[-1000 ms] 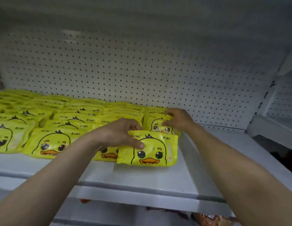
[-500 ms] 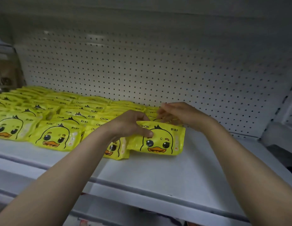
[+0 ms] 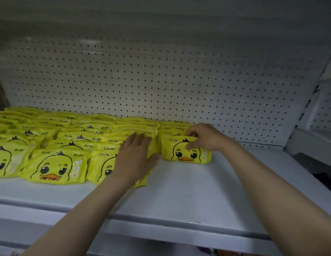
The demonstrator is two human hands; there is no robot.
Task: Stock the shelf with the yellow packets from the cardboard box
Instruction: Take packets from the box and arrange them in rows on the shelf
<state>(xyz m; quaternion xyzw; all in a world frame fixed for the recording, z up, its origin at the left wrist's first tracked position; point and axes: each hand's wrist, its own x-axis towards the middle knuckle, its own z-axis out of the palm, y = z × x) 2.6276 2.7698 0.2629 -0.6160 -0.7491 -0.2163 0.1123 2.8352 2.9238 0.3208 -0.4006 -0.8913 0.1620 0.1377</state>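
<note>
While the flat, straight-fingered left hand [image 3: 135, 156] steadies the neighbouring stack of packets [image 3: 103, 145], the right hand [image 3: 203, 136] pinches the front duck packet [image 3: 186, 151] upright, probably squaring up the row on the shelf [image 3: 188, 191].

Right hand [image 3: 205, 137] pinches a yellow packet [image 3: 186, 151] on the shelf [image 3: 188, 191]; left hand [image 3: 135, 156] rests flat on neighbouring packets [image 3: 55, 167].

Head camera looks forward and down, close over the shelf [image 3: 179, 191].

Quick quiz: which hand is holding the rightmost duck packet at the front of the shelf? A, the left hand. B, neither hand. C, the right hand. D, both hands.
C: the right hand pinches the top edge of the rightmost duck packet, while the left hand lies flat on the neighbouring row.
</note>
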